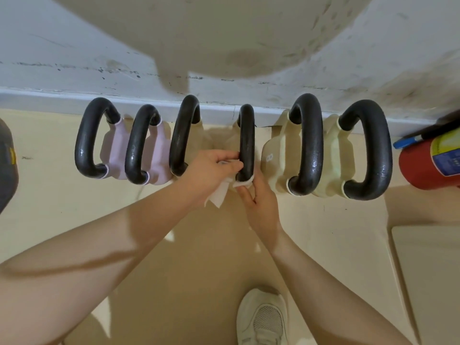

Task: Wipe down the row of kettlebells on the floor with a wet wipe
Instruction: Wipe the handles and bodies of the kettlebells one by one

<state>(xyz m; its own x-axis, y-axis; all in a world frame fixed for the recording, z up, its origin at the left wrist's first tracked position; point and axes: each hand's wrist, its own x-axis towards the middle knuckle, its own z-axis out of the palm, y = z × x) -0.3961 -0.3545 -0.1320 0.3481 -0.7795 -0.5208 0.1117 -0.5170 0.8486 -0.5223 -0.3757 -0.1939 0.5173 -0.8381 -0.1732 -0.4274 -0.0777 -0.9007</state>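
Several kettlebells with black handles stand in a row on the floor against the wall: two lilac ones [117, 155] at the left and cream ones [273, 165] to the right. My hands meet at the black handle [247, 143] of the cream kettlebell in the middle of the row. My left hand [211, 170] grips that handle from the left, with a white wet wipe [219, 195] hanging below its palm. My right hand [258, 202] presses a folded white wet wipe [244, 184] against the handle's near end. The body of this kettlebell is mostly hidden behind my hands.
A red fire extinguisher [433, 163] lies at the right end of the row. A dark rounded object [6, 165] sits at the left edge. My white shoe [261, 319] stands on the beige floor below. A pale mat [428, 270] lies at the right.
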